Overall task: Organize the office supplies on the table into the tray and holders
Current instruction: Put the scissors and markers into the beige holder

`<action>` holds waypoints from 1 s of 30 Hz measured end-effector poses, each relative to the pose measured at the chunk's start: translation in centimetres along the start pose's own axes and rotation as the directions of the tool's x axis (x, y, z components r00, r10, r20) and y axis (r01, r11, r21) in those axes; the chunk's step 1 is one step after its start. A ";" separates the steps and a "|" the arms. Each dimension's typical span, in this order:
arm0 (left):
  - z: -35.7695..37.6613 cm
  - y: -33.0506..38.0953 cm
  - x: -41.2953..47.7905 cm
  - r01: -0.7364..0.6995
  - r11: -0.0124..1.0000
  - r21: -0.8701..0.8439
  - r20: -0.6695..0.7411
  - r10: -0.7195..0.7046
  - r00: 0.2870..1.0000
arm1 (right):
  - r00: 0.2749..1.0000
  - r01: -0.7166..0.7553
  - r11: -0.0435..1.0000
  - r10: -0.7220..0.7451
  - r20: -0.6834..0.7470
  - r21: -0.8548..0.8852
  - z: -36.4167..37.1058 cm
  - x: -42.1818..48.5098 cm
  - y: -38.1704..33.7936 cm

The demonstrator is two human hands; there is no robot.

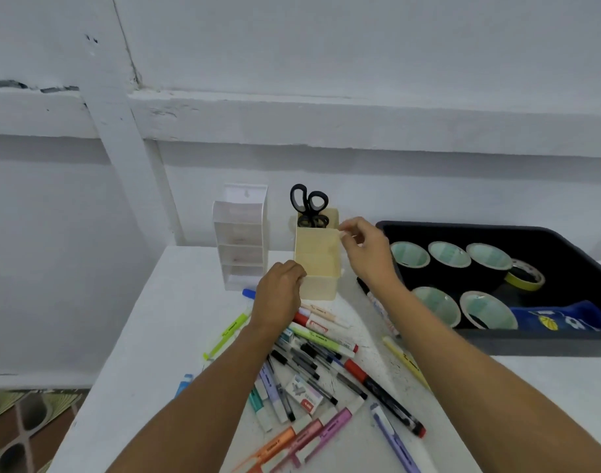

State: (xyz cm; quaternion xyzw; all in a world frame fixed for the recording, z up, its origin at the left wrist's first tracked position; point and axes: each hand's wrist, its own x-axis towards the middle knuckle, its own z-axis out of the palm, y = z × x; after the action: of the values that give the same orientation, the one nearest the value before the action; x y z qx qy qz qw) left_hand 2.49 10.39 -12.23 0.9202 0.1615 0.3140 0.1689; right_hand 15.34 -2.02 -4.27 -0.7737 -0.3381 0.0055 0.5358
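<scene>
A cream plastic holder (317, 264) stands at the back of the white table (149, 336), with black scissors (308, 204) upright in its rear compartment. My left hand (278, 295) grips the holder's lower left side. My right hand (363, 250) pinches its upper right rim with thumb and fingers. A white tiered holder (239, 237) stands to the left, against the wall. Several pens, markers and highlighters (312, 363) lie in a loose heap in front of the holders, with a small staple box (304, 392) among them.
A dark tray (544, 343) at the right holds several tape rolls (486, 257), a yellow tape roll (525, 276) and a blue cloth item (561, 317). A yellow highlighter (406, 361) lies near the tray. The table's left edge drops to a patterned floor (22, 425).
</scene>
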 end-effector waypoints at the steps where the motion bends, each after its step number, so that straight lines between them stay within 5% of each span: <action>1: 0.0 -0.1 -0.1 0.004 1.000 -0.027 0.001 -0.004 1.000 | 0.997 0.014 1.000 -0.012 0.075 -0.023 0.0 -1.7 0.4; 5: -0.2 -0.7 -1.3 0.018 0.989 -0.149 0.012 -0.016 1.000 | 0.913 0.071 0.982 0.007 0.407 -0.176 -0.6 -7.3 1.7; 10: -1.9 -0.8 -3.9 -0.031 0.991 -0.129 0.011 0.033 0.999 | 0.799 0.285 0.859 0.033 0.600 -0.426 -1.7 -11.0 2.0; 18: -2.4 0.5 -6.8 -0.248 0.967 -0.049 0.190 0.253 0.949 | 0.863 0.322 0.660 0.090 0.497 -0.678 -2.0 -13.2 2.9; 23: -2.0 0.5 -7.5 -0.223 0.975 0.004 0.228 0.216 0.949 | 0.888 0.280 0.568 0.152 0.434 -0.774 -0.8 -14.2 1.5; 30: -2.0 0.9 -7.5 -0.177 0.984 0.035 0.281 0.161 0.946 | 0.821 0.337 0.413 0.311 0.478 -0.846 -0.4 -14.3 1.0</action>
State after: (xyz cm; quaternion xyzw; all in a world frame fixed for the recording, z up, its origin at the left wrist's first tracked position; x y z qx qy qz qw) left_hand -4.27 6.94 -14.26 0.9702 0.0660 0.1903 0.1349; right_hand 4.95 -10.13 -10.00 -0.8937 -0.4350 0.0478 -0.0993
